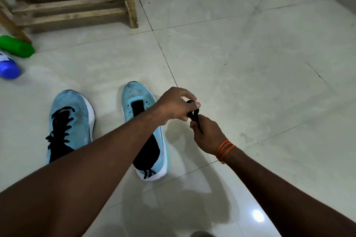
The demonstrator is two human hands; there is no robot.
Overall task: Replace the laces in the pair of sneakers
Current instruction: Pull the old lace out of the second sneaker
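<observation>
Two light blue sneakers stand on the tiled floor. The left sneaker [71, 121] carries a black lace through its eyelets. No lace shows in the right sneaker [134, 96], whose black tongue lies bare; my left forearm crosses over its middle. To the right of that shoe, my left hand [173, 106] and my right hand [208, 134] both pinch a bunched black lace [194, 115] held above the floor. An orange thread band circles my right wrist.
A wooden frame [77, 2] stands at the back left. A green bottle [17, 46] and a blue-capped bottle [9, 69] lie on the floor at the far left. Pale floor tiles [260, 54] stretch to the right and ahead.
</observation>
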